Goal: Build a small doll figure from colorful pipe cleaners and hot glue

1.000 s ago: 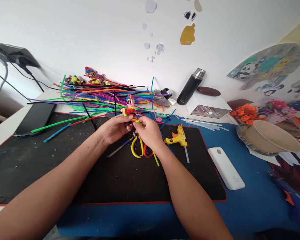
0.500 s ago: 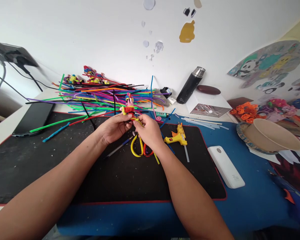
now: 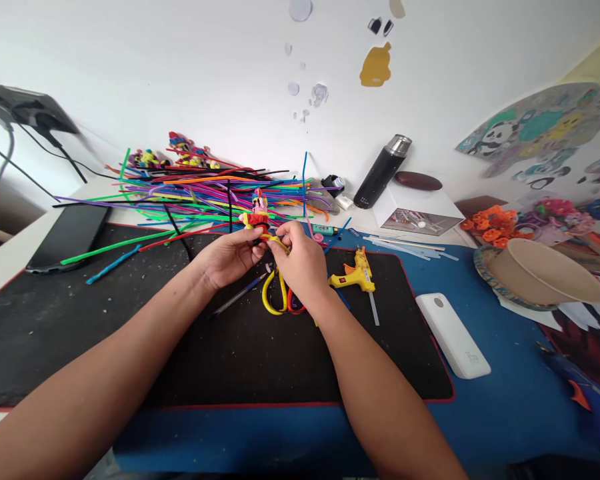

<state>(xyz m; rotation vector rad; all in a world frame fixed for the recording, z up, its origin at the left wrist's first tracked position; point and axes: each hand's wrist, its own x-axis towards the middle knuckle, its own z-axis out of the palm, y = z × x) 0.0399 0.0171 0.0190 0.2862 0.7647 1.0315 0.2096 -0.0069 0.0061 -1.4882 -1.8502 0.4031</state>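
Note:
Between the fingers of my left hand (image 3: 234,257) is a small pipe-cleaner figure (image 3: 257,212), pink on top with a red body and yellow parts. My right hand (image 3: 303,262) pinches a yellow pipe cleaner (image 3: 270,237) at the figure's lower side. Its free end runs down beneath my right wrist. Under my hands, scissors (image 3: 273,293) with yellow and red handles lie on the black mat (image 3: 250,367). A pen (image 3: 240,295) rests to their left. The figure's underside is hidden by my fingers.
Loose pipe cleaners (image 3: 205,193) are heaped along the wall. Right of my hand lies a yellow glue gun (image 3: 355,275). A black flask (image 3: 383,172) leans by a white box (image 3: 415,213); a white power bank (image 3: 453,335) lies nearer. A phone (image 3: 70,237) is far left.
My right fingers have shifted slightly on the yellow pipe cleaner, and less of its free end shows below my right wrist. My left hand stays nearly still with the figure.

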